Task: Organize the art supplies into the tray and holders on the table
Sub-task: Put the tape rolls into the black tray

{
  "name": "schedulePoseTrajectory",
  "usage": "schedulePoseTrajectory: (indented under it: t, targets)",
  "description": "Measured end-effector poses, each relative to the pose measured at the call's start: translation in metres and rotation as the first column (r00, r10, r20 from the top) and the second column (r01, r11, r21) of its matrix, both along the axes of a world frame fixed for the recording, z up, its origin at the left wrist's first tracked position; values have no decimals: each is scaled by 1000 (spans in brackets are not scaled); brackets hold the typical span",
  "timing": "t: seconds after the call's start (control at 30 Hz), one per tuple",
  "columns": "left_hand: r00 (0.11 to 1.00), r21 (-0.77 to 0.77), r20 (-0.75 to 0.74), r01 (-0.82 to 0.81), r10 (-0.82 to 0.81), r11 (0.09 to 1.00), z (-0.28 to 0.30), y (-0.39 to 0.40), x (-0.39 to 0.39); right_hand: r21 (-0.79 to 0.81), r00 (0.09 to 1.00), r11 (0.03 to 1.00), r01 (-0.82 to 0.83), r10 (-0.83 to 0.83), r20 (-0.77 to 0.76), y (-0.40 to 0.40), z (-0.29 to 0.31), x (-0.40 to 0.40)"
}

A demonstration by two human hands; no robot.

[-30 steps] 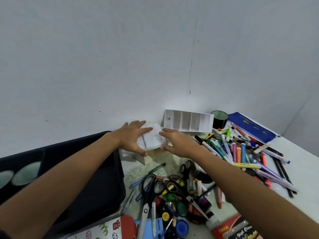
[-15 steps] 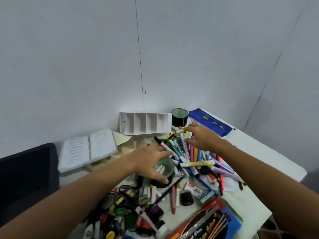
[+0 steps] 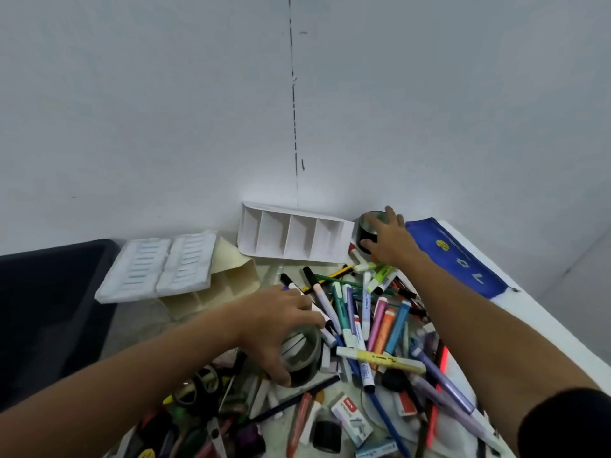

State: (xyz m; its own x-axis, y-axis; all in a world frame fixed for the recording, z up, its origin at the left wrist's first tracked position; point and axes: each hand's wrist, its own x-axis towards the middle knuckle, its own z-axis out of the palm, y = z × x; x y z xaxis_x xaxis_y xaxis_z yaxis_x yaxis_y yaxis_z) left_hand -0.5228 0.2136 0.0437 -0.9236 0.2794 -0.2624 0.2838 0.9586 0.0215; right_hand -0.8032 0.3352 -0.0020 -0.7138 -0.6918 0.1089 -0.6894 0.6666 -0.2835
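Note:
My left hand (image 3: 277,328) is closed around the rim of a grey round holder (image 3: 305,357) that sits in the pile of markers and pens (image 3: 363,319). My right hand (image 3: 391,241) reaches to the back wall and wraps over a black round cup (image 3: 365,226), thumb on its front side. A white divided tray (image 3: 294,236) leans against the wall just left of the black cup. A white paint palette (image 3: 155,269) lies on a beige divided tray (image 3: 224,289) at the left.
A blue zip pouch (image 3: 456,256) lies at the back right near the table's edge. A black bin (image 3: 49,309) stands at the left. Scissors (image 3: 205,391), a staples box (image 3: 350,418) and small items crowd the near table.
My right hand has left the markers and moved back to the black cup. My left hand stays on the grey round holder. The view has shifted a little to the right.

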Motion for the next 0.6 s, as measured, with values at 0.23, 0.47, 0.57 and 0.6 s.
schedulePoseTrajectory:
  t: [0.23,0.47,0.57,0.6]
  targets:
    - [995,92,45,-94,90,991,15,1,3,-104,997,994,28,-35,-69,-2,-10,-5]
    - [994,92,-7,-107,108,990,33,7,5,-292,978,956,-33,-29,-205,13,12,14]
    - [990,136,-58,-123,132,983,44,6,10,-361,969,928,-93,2,-246,18,28,23]
    - [987,141,-75,-132,144,981,49,5,13,-382,964,917,-119,15,-264,19,34,27]
